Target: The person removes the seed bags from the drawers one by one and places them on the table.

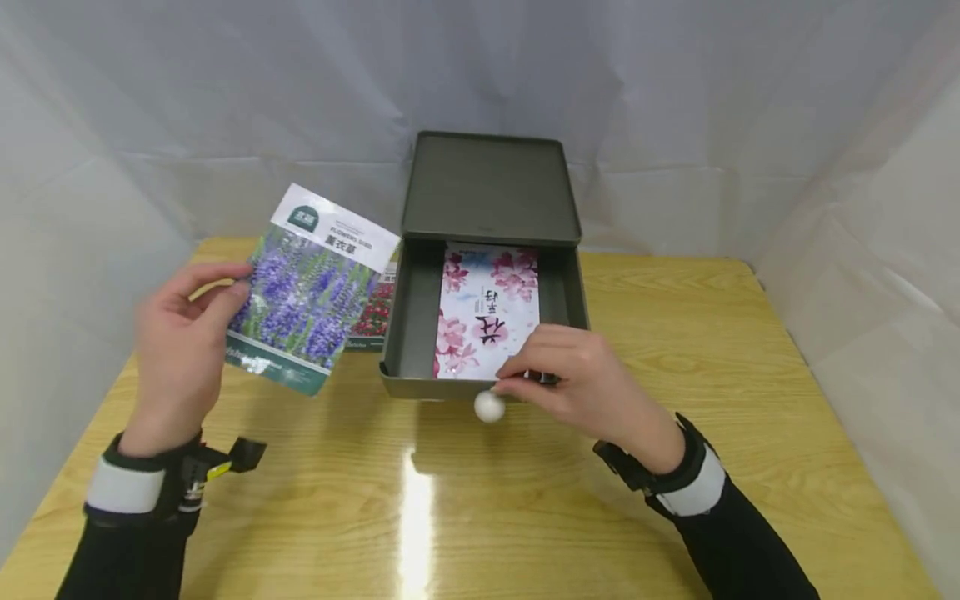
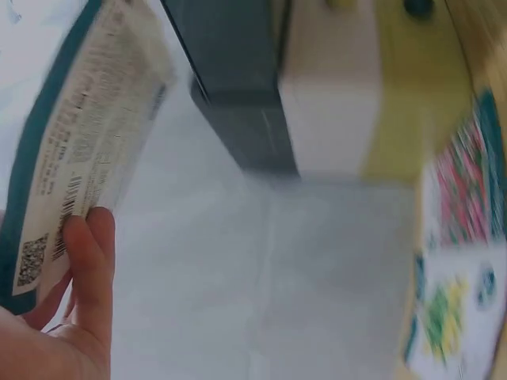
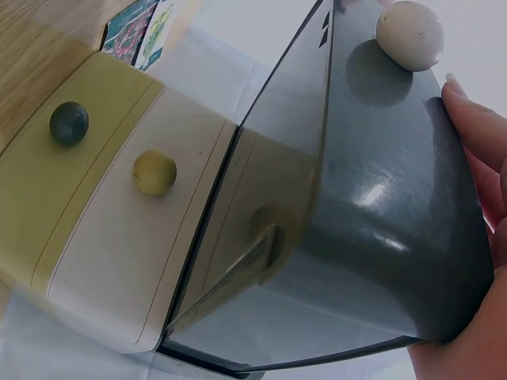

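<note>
My left hand pinches a flower seed packet by its left edge. Purple blossoms and a white top band cover its front; in the left wrist view its printed back shows a barcode. To the right, the grey top drawer of a small drawer box is pulled out. A white packet with pink blossoms lies inside it. My right hand grips the drawer's front edge, thumb outside beside the round white knob and fingers curled over the rim.
Below the grey drawer are a white drawer with a yellow knob and a yellow-green drawer with a dark knob. Left of the box, a red-flower packet and a yellow-flower packet lie on the wooden table. White sheeting hangs behind.
</note>
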Available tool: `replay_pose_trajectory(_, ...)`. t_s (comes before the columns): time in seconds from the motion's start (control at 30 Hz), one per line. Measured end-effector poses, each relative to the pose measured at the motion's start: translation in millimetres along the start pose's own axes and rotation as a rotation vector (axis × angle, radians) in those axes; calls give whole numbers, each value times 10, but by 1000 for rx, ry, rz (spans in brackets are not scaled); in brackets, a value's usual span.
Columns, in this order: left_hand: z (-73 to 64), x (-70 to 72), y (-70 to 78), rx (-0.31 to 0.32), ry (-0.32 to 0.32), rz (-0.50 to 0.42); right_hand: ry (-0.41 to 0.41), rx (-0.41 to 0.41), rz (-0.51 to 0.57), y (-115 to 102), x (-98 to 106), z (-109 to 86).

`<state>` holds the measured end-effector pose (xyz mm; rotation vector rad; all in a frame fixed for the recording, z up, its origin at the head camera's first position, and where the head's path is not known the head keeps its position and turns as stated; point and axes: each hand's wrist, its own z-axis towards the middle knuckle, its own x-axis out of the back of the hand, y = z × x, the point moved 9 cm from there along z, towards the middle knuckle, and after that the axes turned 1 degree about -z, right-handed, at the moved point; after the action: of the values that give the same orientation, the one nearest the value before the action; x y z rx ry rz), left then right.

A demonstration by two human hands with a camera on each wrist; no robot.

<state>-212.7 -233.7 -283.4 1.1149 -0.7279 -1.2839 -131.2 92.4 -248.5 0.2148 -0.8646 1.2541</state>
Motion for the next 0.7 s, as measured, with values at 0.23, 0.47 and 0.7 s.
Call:
replay_pose_trajectory(0.23, 263, 704, -440, 158, 222, 289, -25, -22, -8, 26, -30, -19)
replay_pose_trajectory(0.47, 508, 1010, -927, 321, 192, 675, -31, -13, -18, 9, -28, -18)
replay_pose_trajectory(0.7, 704, 1174, -1337, 413, 122, 750, -38, -3, -18, -9, -30, 1)
